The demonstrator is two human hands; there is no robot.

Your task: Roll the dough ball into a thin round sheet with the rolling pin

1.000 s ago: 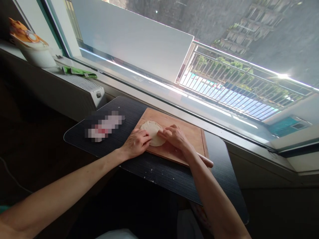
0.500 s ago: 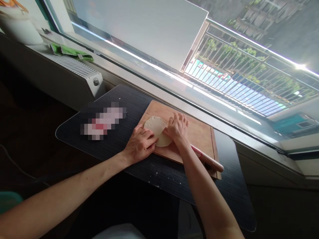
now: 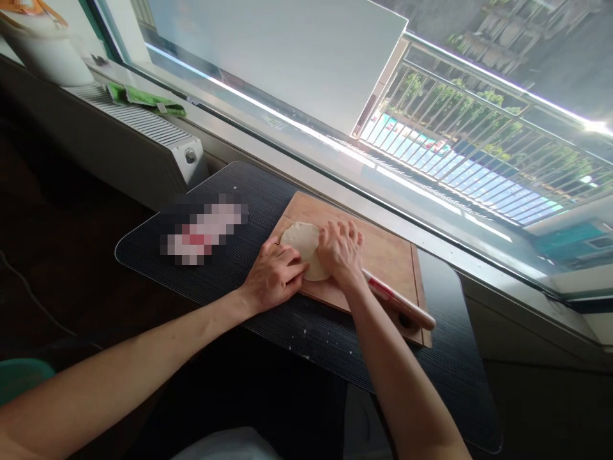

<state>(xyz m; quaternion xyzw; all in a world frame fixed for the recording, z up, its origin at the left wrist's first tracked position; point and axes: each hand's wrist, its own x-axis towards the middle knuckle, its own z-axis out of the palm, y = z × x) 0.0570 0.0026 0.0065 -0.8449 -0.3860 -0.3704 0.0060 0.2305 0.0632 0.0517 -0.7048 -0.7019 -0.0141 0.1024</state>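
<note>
A flat, round sheet of dough [image 3: 300, 238] lies on the left part of a wooden cutting board [image 3: 390, 257]. My left hand [image 3: 274, 275] grips the dough's near left edge between thumb and bent fingers. My right hand [image 3: 342, 250] rests over the dough's right side, palm down, on the upper end of a rolling pin [image 3: 402, 300]. That end of the pin is hidden beneath my hand. Its other end, with red lettering along the shaft, points toward the board's near right corner.
The dark table [image 3: 220, 271] holds a blurred-out item [image 3: 205, 233] left of the board. White specks dot its near edge. Behind stands a large window [image 3: 287, 64]; at the left, a radiator [image 3: 143, 131] carries a green cloth [image 3: 148, 100] and a white pot [image 3: 57, 57].
My right hand has shifted slightly left over the dough, covering more of its right edge. More red lettering shows on the rolling pin. My left hand stays at the dough's edge.
</note>
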